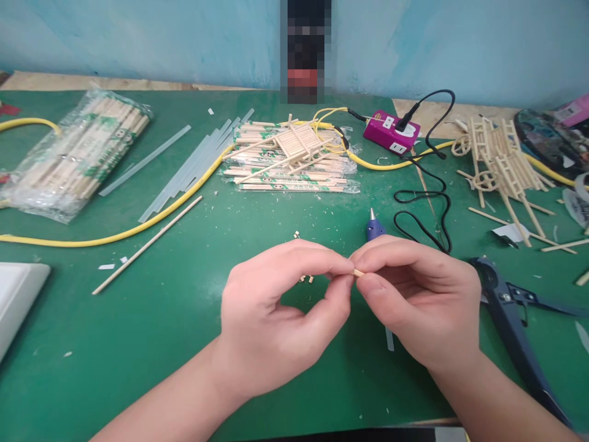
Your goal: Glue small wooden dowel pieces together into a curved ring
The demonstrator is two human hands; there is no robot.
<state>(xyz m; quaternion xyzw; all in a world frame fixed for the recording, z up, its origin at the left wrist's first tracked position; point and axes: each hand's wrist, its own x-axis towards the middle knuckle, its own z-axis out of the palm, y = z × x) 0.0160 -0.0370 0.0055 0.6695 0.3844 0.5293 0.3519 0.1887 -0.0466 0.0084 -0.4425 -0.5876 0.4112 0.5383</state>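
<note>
Wooden piece (359, 274), pinched between 2 hands (280, 322) (426, 307).

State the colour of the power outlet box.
Outlet box: magenta, with white sockets; best seen in head view.

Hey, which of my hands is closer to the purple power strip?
Right: your right hand is just this side of the purple power strip; your left hand is farther off, to its lower left.

Faces a blotchy blue wall (184, 43) across a green tabletop (151, 331), edged along the back with apparently bare wood (46, 80).
</note>
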